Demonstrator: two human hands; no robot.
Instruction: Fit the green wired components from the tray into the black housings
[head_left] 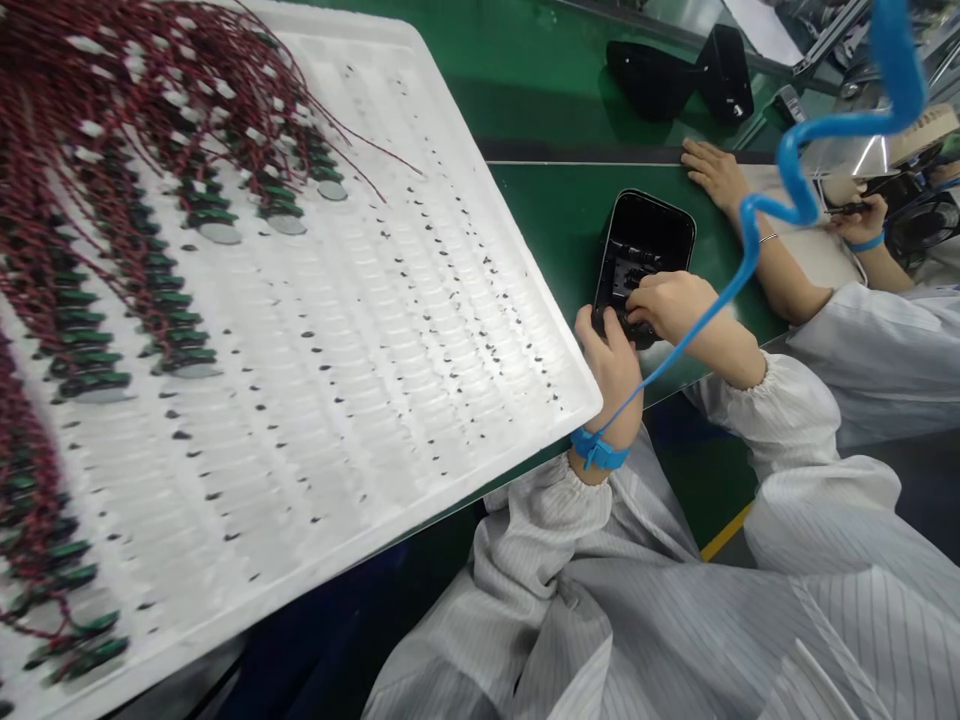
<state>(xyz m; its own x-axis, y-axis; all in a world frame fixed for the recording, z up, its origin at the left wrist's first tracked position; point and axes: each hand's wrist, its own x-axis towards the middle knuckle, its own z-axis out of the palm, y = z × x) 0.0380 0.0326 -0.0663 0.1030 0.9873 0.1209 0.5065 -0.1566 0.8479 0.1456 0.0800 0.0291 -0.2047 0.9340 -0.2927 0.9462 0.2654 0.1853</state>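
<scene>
A black plastic housing with an open, hollow inside lies on the green bench. My left hand, with a blue wrist strap round its wrist, grips the housing's near end, thumb and fingers at the rim. Over the near part of the hollow, the fingers of my right hand are pinched together. Whatever is between them is hidden. Left of the housing, a white foam tray bears rows of green circuit boards with twisted dark red wires and white connectors.
A coiled blue cord crosses in front of my right forearm to the wrist strap. Two black shell parts stand at the back of the bench. To the right, a co-worker's hand rests on the bench; another person's hand is farther off.
</scene>
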